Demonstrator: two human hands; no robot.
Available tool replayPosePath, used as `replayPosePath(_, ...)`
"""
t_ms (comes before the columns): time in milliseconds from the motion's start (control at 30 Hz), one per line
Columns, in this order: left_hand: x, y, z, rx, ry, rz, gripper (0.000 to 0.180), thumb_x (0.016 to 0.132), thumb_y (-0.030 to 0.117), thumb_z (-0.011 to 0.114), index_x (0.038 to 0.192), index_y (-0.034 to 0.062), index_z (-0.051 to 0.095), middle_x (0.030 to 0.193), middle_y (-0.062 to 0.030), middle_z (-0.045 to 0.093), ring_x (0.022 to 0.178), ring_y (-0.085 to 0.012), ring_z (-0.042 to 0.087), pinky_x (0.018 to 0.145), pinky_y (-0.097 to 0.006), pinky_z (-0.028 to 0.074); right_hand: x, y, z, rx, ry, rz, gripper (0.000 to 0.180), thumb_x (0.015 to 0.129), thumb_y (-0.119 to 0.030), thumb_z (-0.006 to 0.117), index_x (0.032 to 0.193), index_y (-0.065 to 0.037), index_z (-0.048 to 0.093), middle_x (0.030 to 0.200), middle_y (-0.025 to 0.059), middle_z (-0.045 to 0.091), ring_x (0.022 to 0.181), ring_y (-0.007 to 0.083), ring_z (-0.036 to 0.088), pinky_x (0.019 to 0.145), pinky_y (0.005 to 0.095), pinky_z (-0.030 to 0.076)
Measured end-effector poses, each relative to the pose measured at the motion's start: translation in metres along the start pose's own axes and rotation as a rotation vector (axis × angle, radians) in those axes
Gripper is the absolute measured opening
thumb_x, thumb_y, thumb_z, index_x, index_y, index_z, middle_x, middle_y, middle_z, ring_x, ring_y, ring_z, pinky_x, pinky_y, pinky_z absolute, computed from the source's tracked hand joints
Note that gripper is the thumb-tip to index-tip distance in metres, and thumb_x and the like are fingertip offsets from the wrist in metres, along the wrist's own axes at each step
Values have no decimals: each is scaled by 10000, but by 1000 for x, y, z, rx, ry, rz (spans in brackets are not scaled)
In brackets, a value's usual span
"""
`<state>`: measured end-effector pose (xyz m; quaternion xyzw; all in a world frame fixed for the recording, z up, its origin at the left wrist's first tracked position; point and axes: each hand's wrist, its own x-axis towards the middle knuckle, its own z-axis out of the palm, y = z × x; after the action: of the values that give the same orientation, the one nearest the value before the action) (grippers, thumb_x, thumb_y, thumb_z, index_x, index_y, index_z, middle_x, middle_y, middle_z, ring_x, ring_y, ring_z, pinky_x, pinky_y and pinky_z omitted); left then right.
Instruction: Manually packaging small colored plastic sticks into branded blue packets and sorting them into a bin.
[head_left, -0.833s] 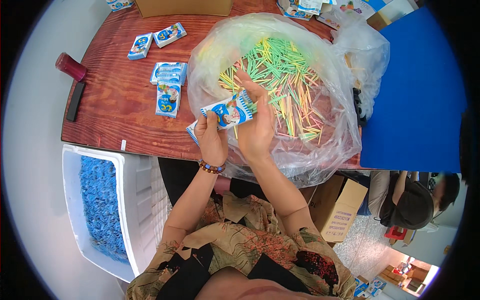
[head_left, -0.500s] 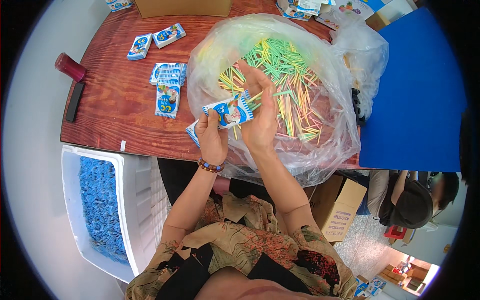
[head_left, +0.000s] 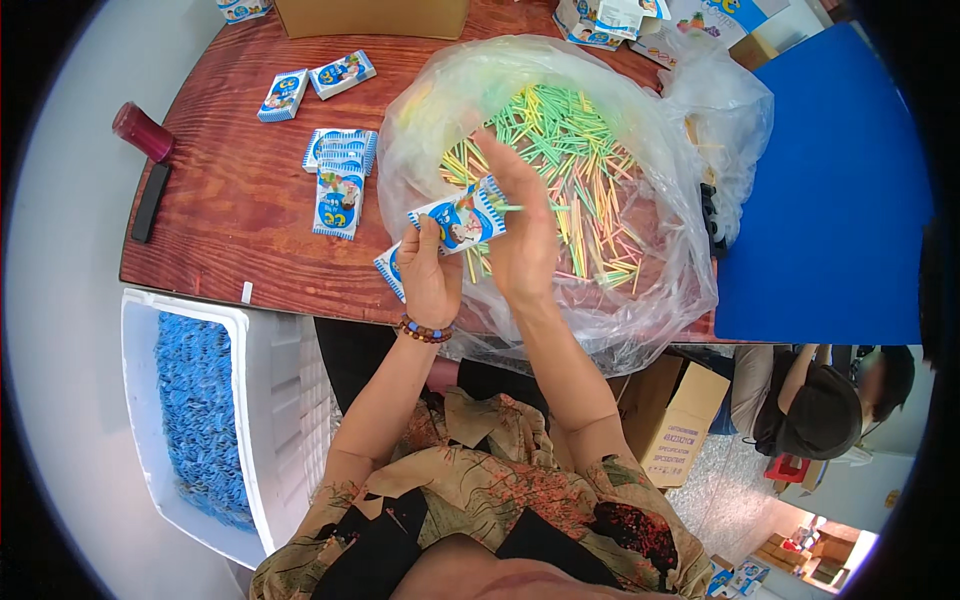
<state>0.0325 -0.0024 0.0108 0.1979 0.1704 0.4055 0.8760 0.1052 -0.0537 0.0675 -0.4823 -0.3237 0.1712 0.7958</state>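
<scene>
In my left hand (head_left: 427,275) are blue-and-white printed packets, pinched between thumb and fingers. The upper packet (head_left: 462,222) points its right end at my other palm, and a second packet (head_left: 389,268) shows below it at the left. My right hand (head_left: 525,225) is slightly blurred, its fingers stretched out and its palm beside the packet's end. A short bit of pale green stick shows between packet and palm. Under both hands, a large clear plastic bag (head_left: 425,110) lies spread open, holding many thin yellow, green and pink sticks (head_left: 560,125).
Several similar packets (head_left: 339,200) lie left of the bag, with a dark red cylinder (head_left: 143,132) and a black bar (head_left: 150,203) farther left. A white bin (head_left: 243,400) of blue pieces stands below the table's edge. A blue board (head_left: 820,200) is at right; another person (head_left: 825,405) sits beyond.
The sticks that poked out of the packet's right end toward my right palm now show much less. Both hands stay in nearly the same place.
</scene>
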Motion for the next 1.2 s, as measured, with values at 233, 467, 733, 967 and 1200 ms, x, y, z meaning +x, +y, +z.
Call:
replayPosePath(233, 3, -1, -11, 4, -68, 4, 205, 983, 181, 490, 1020, 20, 611, 982, -42, 654, 879, -114, 617, 806, -293, 505, 10, -27, -9, -435, -236, 85, 516, 988, -324, 347, 1393, -4, 359, 1427, 154, 396, 1352, 281, 325, 1116, 384, 224)
replayPosePath(467, 6, -1, -6, -40, -117, -23, 194, 982, 173, 490, 1064, 30, 592, 1016, -48, 651, 908, -126, 620, 828, -319, 509, 9, -22, -17, -473, -235, 27, 555, 958, -289, 443, 1419, -5, 320, 1455, 145, 359, 1371, 252, 295, 1117, 364, 211)
replayPosePath(733, 8, 4, -13, -108, -145, -60, 238, 967, 206, 517, 1148, 54, 546, 1135, -56, 615, 1014, -167, 593, 876, -360, 485, 10, -27, -17, -593, -117, 80, 405, 906, -133, 563, 1283, -5, 490, 1152, 93, 580, 1055, 158, 546, 888, 285, 438)
replayPosePath(967, 8, 25, -11, 110, -84, -131, 172, 920, 144, 596, 1037, 20, 611, 993, -73, 668, 857, -145, 656, 762, -290, 529, 29, -14, -16, -591, -385, 195, 133, 871, -101, 636, 953, 2, 657, 766, -33, 580, 690, 28, 456, 606, 203, 368)
replayPosePath(1200, 6, 48, -24, 132, 183, 76, 172, 907, 128, 617, 1030, 9, 641, 894, -30, 673, 732, -75, 636, 620, -214, 499, 37, 9, 23, -699, -482, 260, 149, 829, -123, 674, 913, -1, 677, 770, 24, 661, 729, 52, 561, 640, 245, 447)
